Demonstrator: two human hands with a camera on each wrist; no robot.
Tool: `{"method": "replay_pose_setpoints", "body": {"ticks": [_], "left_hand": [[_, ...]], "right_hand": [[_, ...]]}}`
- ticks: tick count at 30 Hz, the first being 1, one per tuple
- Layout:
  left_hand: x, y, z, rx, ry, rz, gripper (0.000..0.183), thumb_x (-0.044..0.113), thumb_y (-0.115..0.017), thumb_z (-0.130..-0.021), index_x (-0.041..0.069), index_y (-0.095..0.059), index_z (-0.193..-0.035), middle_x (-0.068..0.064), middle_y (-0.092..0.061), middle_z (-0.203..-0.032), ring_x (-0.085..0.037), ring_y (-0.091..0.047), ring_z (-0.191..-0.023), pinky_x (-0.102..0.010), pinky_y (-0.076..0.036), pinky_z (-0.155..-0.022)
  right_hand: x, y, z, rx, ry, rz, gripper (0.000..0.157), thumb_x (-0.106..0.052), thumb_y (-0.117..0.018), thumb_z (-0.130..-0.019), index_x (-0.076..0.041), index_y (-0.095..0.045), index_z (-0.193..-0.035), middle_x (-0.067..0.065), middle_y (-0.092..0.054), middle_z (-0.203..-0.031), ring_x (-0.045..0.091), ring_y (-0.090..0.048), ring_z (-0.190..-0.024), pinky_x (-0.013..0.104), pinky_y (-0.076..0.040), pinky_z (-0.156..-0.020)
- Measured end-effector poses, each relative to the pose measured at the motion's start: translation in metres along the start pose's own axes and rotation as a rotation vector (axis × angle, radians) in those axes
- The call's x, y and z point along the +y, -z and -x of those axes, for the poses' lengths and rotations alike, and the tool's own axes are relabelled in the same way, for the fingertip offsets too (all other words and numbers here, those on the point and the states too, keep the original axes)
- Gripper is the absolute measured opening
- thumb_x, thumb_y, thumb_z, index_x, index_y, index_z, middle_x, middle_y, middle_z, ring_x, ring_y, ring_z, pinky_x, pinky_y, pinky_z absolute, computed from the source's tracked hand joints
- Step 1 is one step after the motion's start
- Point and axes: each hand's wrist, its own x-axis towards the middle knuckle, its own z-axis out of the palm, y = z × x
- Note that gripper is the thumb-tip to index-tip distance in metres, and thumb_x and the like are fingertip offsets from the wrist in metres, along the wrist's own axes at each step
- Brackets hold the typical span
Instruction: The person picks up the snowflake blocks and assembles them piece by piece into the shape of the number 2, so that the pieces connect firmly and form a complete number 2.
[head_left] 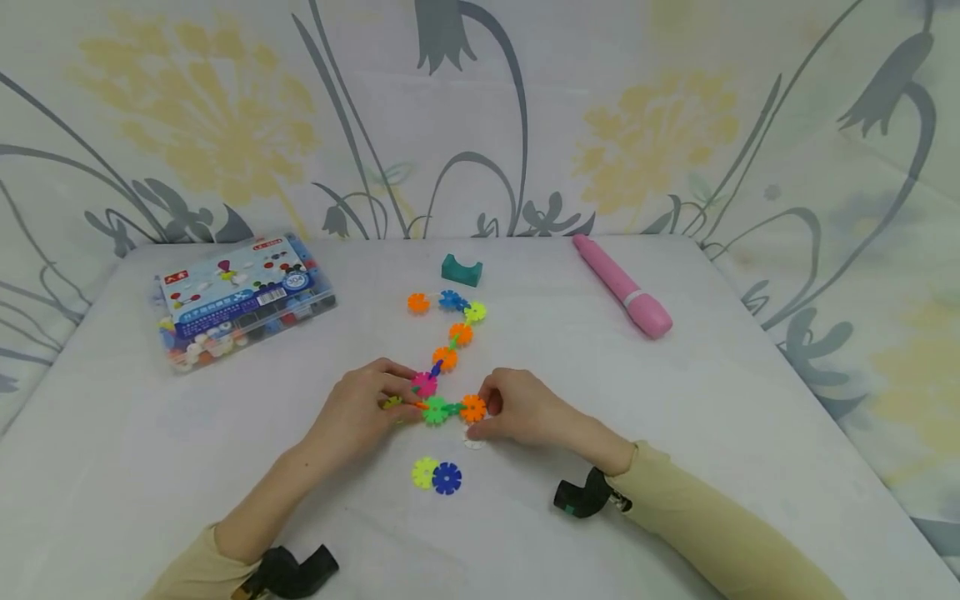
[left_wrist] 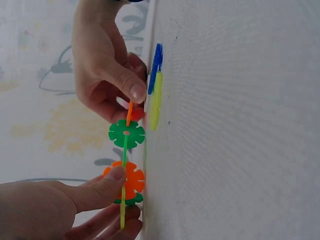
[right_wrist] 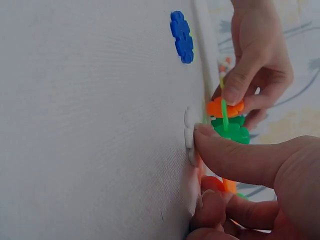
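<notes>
A chain of notched plastic flower discs winds over the table, with a pink disc [head_left: 424, 384] and a green disc [head_left: 435, 411] near my left hand [head_left: 366, 402]. That hand pinches an orange disc [left_wrist: 132, 181] of the chain between thumb and fingers. At the chain's near end is another orange disc [head_left: 472, 408], beside the fingers of my right hand [head_left: 525, 408]. The right thumb touches a white disc [right_wrist: 188, 131] on the table, its fingertips apart from the thumb. A yellow disc [head_left: 423, 472] and a blue disc [head_left: 447, 478] lie together closer to me.
At the back left sits a clear plastic box [head_left: 243, 300] of small coloured parts with a printed label. A green saddle-shaped block [head_left: 461, 271] stands beyond the chain. To the right lies a pink marker-like stick [head_left: 622, 287]. Floral cloth [head_left: 480, 117] hangs behind the table.
</notes>
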Motion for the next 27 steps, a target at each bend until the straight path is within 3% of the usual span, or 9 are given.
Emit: {"method": "replay_pose_setpoints", "body": {"ticks": [7,15,19,23,27], "left_hand": [[0.001,0.0,0.0,-0.001,-0.002,0.002,0.005,0.016,-0.08,-0.085,0.012,-0.079,-0.087,-0.006,-0.068,-0.119,-0.028,-0.062,-0.111,-0.044,-0.056,-0.09],[-0.001,0.0,-0.001,-0.014,-0.004,0.013,0.006,0.018,-0.078,-0.087,0.012,-0.079,-0.087,-0.006,-0.067,-0.121,-0.029,-0.061,-0.112,-0.045,-0.055,-0.091],[0.001,0.001,-0.001,-0.035,0.007,-0.042,0.008,0.018,-0.078,-0.087,0.014,-0.079,-0.093,-0.008,-0.064,-0.128,-0.031,-0.059,-0.118,-0.049,-0.052,-0.097],[0.005,0.002,-0.001,-0.007,-0.045,-0.108,0.018,0.017,-0.082,-0.083,0.014,-0.077,-0.1,-0.012,-0.059,-0.133,-0.035,-0.052,-0.124,-0.054,-0.047,-0.103],[0.014,-0.005,-0.002,0.015,-0.124,-0.07,0.028,0.016,-0.084,-0.081,0.012,-0.075,-0.107,-0.009,-0.063,-0.128,-0.03,-0.051,-0.12,-0.049,-0.049,-0.101]], "right_hand": [[-0.004,-0.001,0.002,0.013,-0.029,0.019,0.043,-0.033,-0.088,-0.075,-0.005,-0.065,-0.097,0.002,-0.055,-0.078,0.016,-0.05,-0.073,0.025,-0.041,-0.064],[0.003,0.011,0.011,-0.04,-0.044,0.011,0.026,-0.027,-0.085,-0.079,-0.011,-0.066,-0.084,-0.001,-0.057,-0.073,0.015,-0.051,-0.069,0.025,-0.042,-0.063],[0.01,0.019,0.017,-0.049,-0.018,0.053,0.026,-0.027,-0.085,-0.079,-0.014,-0.066,-0.088,-0.002,-0.057,-0.076,0.015,-0.052,-0.072,0.027,-0.044,-0.065],[0.014,0.022,0.02,-0.077,0.023,0.087,0.027,-0.025,-0.086,-0.078,-0.014,-0.065,-0.091,-0.003,-0.056,-0.077,0.013,-0.052,-0.073,0.026,-0.044,-0.067],[0.017,0.024,0.019,-0.125,0.028,0.064,0.022,-0.022,-0.085,-0.079,-0.014,-0.066,-0.087,-0.003,-0.056,-0.074,0.013,-0.052,-0.07,0.025,-0.043,-0.064]]}}
